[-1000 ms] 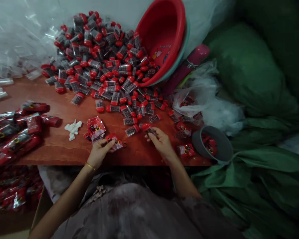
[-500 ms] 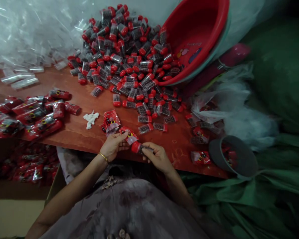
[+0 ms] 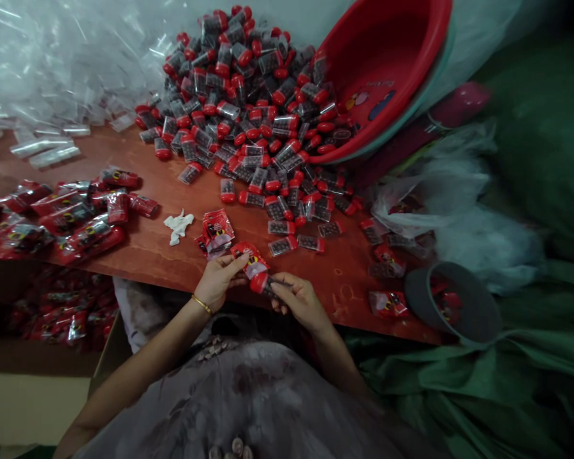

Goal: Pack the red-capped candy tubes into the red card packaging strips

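My left hand point(image 3: 219, 280), with a gold bracelet at the wrist, pinches a small red printed plastic bag point(image 3: 252, 257) by its edge. In my right hand point(image 3: 299, 298) is a small clear tube with dark contents and a red cap point(image 3: 258, 282); the fingers close round its dark end. The red cap points left and meets the bag's lower side; whether it is inside the opening I cannot tell. A stack of similar red bags point(image 3: 217, 231) lies on the table just beyond my left hand.
A big pile of red-capped tubes point(image 3: 249, 134) spreads beside a tipped red basin point(image 3: 402, 38). Filled red packets point(image 3: 86, 229) lie left, above a box of more point(image 3: 71, 319). A white crumpled scrap point(image 3: 178, 225), clear sleeves point(image 3: 48, 150) and a grey bowl point(image 3: 416, 299) are also there.
The red cap has moved slightly left, closer against the bag's lower side. Both hands keep their holds. The whole view has shifted slightly.
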`<state>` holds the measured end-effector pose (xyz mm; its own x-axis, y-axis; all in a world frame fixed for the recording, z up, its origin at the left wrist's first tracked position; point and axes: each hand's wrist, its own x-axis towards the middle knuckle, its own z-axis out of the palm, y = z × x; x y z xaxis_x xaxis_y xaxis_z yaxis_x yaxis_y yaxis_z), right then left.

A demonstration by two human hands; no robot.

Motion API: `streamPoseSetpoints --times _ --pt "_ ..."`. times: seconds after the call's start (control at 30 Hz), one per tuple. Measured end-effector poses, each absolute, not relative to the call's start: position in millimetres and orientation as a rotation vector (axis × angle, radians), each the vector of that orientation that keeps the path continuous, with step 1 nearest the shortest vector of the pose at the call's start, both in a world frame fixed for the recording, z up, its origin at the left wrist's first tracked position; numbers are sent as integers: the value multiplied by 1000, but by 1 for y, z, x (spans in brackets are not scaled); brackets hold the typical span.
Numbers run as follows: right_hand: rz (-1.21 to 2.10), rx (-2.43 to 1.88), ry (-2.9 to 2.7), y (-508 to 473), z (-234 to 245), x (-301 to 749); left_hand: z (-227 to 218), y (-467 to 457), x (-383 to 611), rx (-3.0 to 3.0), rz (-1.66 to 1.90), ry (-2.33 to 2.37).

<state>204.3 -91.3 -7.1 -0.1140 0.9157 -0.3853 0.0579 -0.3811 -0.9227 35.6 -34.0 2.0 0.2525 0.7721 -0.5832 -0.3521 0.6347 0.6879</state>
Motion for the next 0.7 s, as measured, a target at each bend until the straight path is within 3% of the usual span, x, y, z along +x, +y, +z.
streamPoseSetpoints --times 0.7 --pt "1524 -1423 -997 -91 -18 203 1 -38 39 505 884 1094"
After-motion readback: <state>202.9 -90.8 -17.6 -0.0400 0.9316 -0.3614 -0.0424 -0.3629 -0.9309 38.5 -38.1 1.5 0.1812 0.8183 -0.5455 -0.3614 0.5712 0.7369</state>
